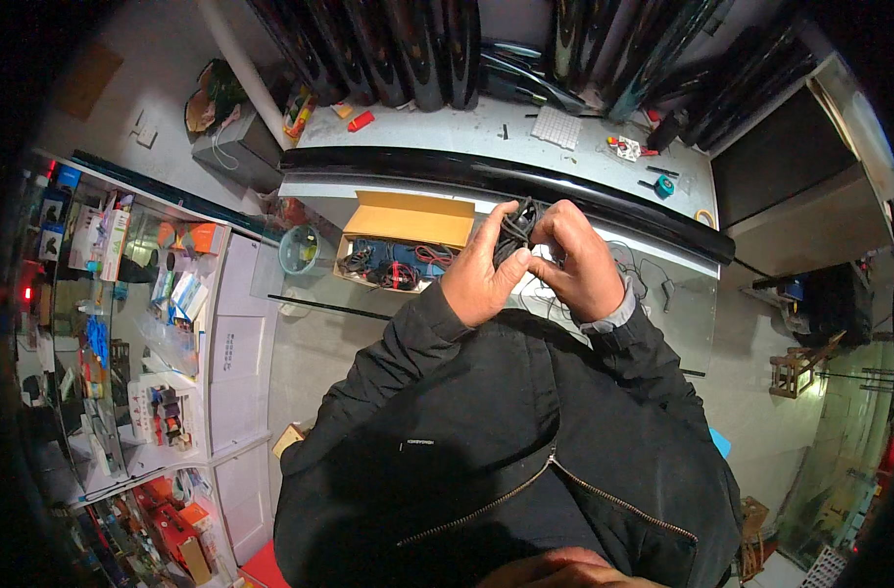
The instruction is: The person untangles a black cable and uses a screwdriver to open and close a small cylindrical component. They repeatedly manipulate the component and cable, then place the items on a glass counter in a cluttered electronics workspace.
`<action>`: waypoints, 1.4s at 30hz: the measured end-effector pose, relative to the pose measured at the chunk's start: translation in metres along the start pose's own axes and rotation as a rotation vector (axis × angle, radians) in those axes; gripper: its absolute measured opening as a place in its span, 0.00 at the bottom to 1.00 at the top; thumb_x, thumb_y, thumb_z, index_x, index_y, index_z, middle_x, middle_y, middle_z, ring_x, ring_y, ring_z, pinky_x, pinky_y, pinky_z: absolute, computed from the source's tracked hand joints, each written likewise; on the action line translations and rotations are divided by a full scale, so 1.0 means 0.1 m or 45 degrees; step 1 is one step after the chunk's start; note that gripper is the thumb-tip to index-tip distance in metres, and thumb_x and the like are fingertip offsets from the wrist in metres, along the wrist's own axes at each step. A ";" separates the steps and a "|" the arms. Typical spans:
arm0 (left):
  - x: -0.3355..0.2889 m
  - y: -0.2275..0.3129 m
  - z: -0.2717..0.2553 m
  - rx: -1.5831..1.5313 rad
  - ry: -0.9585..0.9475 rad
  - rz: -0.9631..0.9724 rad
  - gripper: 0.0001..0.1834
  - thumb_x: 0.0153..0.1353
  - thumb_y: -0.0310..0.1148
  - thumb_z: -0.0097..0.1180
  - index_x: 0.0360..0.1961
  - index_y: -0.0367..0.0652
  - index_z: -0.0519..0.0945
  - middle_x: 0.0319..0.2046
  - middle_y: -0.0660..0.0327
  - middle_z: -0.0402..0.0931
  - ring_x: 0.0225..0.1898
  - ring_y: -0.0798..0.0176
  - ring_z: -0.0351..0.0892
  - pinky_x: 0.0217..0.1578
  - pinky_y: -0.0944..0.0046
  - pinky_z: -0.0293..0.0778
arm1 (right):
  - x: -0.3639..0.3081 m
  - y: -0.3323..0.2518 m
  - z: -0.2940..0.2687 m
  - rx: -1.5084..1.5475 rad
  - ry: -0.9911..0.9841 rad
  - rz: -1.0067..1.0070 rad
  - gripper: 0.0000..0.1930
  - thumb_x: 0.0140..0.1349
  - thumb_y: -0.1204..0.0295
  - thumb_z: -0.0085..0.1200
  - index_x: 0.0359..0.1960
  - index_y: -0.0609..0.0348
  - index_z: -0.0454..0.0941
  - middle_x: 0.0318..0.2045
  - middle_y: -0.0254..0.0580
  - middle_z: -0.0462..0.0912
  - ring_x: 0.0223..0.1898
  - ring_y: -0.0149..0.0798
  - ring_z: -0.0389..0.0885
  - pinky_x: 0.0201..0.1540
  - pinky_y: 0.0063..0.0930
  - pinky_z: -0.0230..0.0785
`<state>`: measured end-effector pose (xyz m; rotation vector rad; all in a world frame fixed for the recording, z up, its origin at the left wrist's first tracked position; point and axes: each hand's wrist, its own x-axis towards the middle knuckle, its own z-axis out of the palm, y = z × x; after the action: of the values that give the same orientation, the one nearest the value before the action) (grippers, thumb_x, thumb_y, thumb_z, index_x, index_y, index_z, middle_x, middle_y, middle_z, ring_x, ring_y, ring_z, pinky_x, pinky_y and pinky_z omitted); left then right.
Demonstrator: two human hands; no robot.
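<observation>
Between my two hands, above the glass counter, is a bundle of coiled black cable (517, 227). My left hand (484, 269) grips it from the left, thumb in front and fingers up along its side. From the right, my right hand (576, 260) closes on the same bundle, its fingers bent and thumb near the left thumb. The fingertips partly cover the coil. Left of my hands stands an open cardboard box (415, 218) with its lid up. Several bundled cables (398, 275), black and red, lie inside it. Thin loose cable (652, 279) trails over the counter to the right.
A long black roll (408, 167) crosses the counter behind the box. More dark rolls (422, 59) stand at the back. A clear round tub (299, 251) sits left of the box. Blue-green tape (664, 185) lies at the back right. Packed shelves (163, 323) line the left side.
</observation>
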<state>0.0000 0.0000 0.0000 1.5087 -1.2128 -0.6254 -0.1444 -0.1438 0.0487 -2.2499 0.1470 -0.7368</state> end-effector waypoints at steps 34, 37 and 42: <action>0.00 -0.16 0.01 -0.294 0.062 -0.011 0.26 0.83 0.40 0.47 0.73 0.36 0.62 0.56 0.57 0.75 0.56 0.67 0.74 0.59 0.64 0.71 | -0.06 -0.01 0.22 0.022 0.077 0.243 0.16 0.51 0.74 0.76 0.34 0.59 0.77 0.30 0.42 0.76 0.30 0.45 0.81 0.32 0.36 0.72; -0.02 -0.20 0.03 -0.430 0.086 -0.196 0.24 0.83 0.42 0.48 0.69 0.36 0.65 0.51 0.58 0.75 0.49 0.69 0.74 0.53 0.64 0.74 | -0.05 0.00 0.25 -0.006 0.065 0.199 0.16 0.50 0.75 0.76 0.33 0.59 0.76 0.30 0.43 0.77 0.31 0.47 0.80 0.32 0.36 0.71; 0.00 -0.25 0.08 -0.582 0.147 -0.215 0.24 0.82 0.41 0.46 0.70 0.37 0.64 0.52 0.61 0.75 0.49 0.71 0.74 0.52 0.67 0.72 | -0.06 0.06 0.31 0.058 0.030 0.301 0.16 0.50 0.76 0.75 0.32 0.59 0.75 0.29 0.42 0.76 0.29 0.44 0.79 0.31 0.35 0.71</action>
<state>0.0018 -0.0047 -0.0258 1.2442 -0.7912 -0.8510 -0.1312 -0.1266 0.0246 -2.1348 0.3958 -0.6330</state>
